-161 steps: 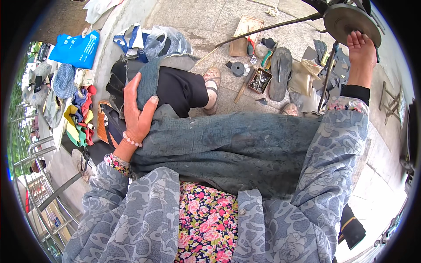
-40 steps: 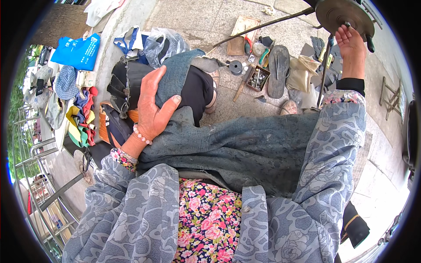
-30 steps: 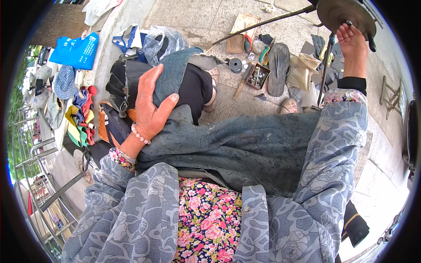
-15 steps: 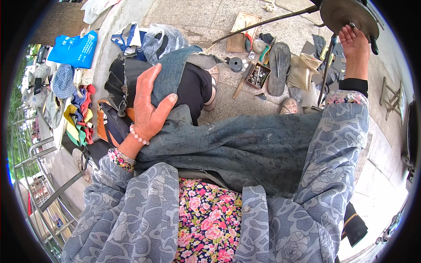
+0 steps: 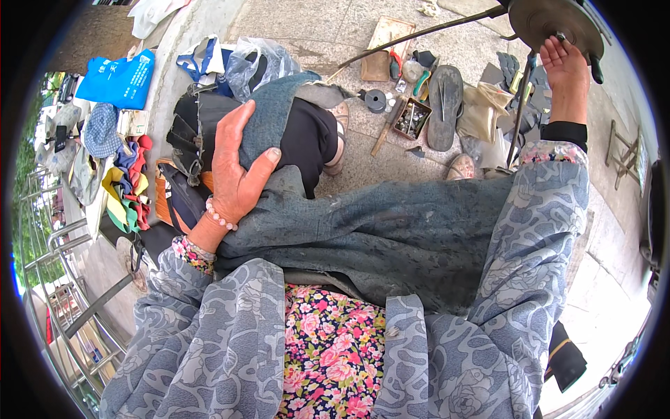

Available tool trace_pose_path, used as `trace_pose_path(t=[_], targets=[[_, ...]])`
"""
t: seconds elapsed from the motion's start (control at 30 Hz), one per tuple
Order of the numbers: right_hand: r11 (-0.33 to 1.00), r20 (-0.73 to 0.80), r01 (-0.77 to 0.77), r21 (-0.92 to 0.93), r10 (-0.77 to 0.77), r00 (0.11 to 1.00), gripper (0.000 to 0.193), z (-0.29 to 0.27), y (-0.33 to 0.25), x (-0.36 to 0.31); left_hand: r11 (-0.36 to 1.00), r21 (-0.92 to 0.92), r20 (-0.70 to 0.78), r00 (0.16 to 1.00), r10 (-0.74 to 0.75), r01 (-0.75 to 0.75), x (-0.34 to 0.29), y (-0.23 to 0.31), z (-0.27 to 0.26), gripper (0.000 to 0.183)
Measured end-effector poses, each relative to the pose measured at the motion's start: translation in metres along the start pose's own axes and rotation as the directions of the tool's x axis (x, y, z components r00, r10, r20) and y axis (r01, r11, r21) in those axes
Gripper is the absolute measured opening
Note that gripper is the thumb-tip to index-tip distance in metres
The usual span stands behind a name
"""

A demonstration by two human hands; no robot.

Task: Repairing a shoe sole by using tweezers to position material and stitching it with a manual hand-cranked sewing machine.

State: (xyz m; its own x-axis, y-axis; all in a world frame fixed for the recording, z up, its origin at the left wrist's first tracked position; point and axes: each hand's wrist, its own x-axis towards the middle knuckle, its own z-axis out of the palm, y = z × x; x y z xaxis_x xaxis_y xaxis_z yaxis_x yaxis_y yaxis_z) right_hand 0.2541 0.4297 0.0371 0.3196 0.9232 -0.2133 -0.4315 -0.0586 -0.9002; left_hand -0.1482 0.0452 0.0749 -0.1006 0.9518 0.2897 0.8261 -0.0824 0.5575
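Observation:
My left hand [image 5: 237,160], with a bead bracelet at the wrist, rests on my knee over worn blue denim cloth [image 5: 391,216]. Its thumb and fingers are spread and hold nothing. At the upper right my right hand [image 5: 567,75] is raised, palm turned up. Its fingers are loosely stretched out, their tips by the hub of a round metal wheel [image 5: 534,22]. Whether they touch the hub I cannot tell. A dark handle [image 5: 597,72] sticks out from the wheel's rim. The denim lies across my lap, and a black trouser leg [image 5: 310,143] shows beyond it.
On the paving ahead lie a small box of metal bits [image 5: 412,119], a black shoe sole [image 5: 443,108], a dark spool [image 5: 375,101] and several tools. A thin rod [image 5: 433,33] runs to the wheel. Left are a blue bag [image 5: 118,80], coloured cloths [image 5: 129,185] and metal railings [image 5: 73,279].
Both hands stay almost where they were. The right hand's fingers have shifted very slightly by the wheel's hub. The view has moved a touch.

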Motion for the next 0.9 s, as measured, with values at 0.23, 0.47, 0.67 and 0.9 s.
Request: trace_pose_path(t=[0.23,0.47,0.67,0.9], targets=[[1.0,0.012,0.016,-0.016,-0.016,1.0,0.015,-0.001,0.0,0.001,1.0,0.022,-0.003,1.0,-0.002,0.002,0.0,-0.001,0.0,0.064],[0.999,-0.002,-0.02,-0.044,0.02,1.0,0.021,-0.002,-0.004,0.008,1.0,0.021,0.003,1.0,-0.012,0.012,0.0,-0.005,-0.001,0.063],[0.997,-0.029,-0.006,-0.074,0.004,1.0,0.025,0.002,-0.005,0.007,0.999,0.025,0.0,1.0,-0.025,0.025,0.0,-0.006,-0.002,0.064],[0.997,-0.06,0.041,-0.062,-0.045,0.997,0.029,0.006,-0.005,-0.006,0.999,0.01,0.003,0.999,-0.032,0.032,0.001,-0.004,-0.002,0.064]])
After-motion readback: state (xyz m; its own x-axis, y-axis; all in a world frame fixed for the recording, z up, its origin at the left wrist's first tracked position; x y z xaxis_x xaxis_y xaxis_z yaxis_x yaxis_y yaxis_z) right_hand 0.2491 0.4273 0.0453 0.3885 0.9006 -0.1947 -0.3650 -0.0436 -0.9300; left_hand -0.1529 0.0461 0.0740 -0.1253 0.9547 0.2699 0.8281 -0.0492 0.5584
